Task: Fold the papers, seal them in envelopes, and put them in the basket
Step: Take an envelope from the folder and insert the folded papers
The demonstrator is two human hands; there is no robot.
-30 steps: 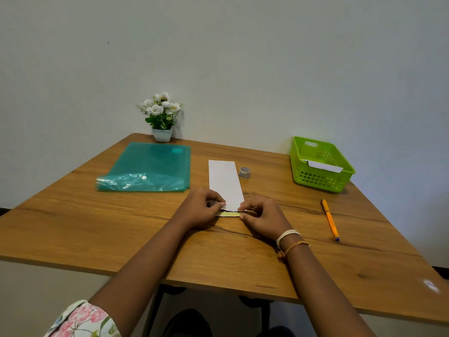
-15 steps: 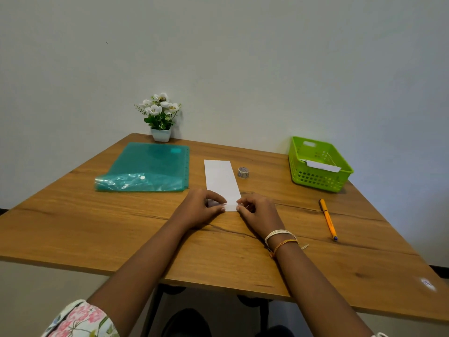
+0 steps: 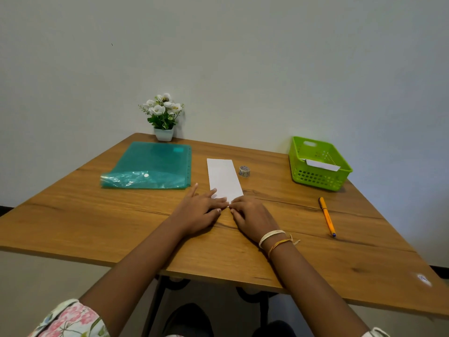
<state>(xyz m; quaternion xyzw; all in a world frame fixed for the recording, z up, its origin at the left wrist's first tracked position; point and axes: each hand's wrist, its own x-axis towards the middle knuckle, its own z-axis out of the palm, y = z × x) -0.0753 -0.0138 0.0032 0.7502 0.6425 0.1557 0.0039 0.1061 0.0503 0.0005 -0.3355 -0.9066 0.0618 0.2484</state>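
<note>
Pressing on the near end of a long white envelope point(image 3: 224, 177), both hands meet at the middle of the wooden tabletop point(image 3: 97, 220). The left hand point(image 3: 198, 211) lies flat with fingers straight and spread, fingertips on the envelope's near left corner. The right hand point(image 3: 252, 217) has its fingers bent, tips at the envelope's near right corner; whether it pinches the edge or only presses it cannot be told. Thread bands point(image 3: 273, 238) circle the right wrist. The envelope lies flat, its long side running toward 12 o'clock.

A small tape roll point(image 3: 244, 171) stands just beside the envelope's far right edge, at 1 o'clock from the hands. A green basket point(image 3: 315, 177) sits well apart at 2 o'clock, with a white sealed envelope point(image 3: 322, 164) leaning inside it. An orange pen point(image 3: 327, 216) lies at 3 o'clock. A teal plastic folder point(image 3: 153, 164) lies at 10 o'clock, with a potted plant point(image 3: 164, 115) beyond it against the wall.
</note>
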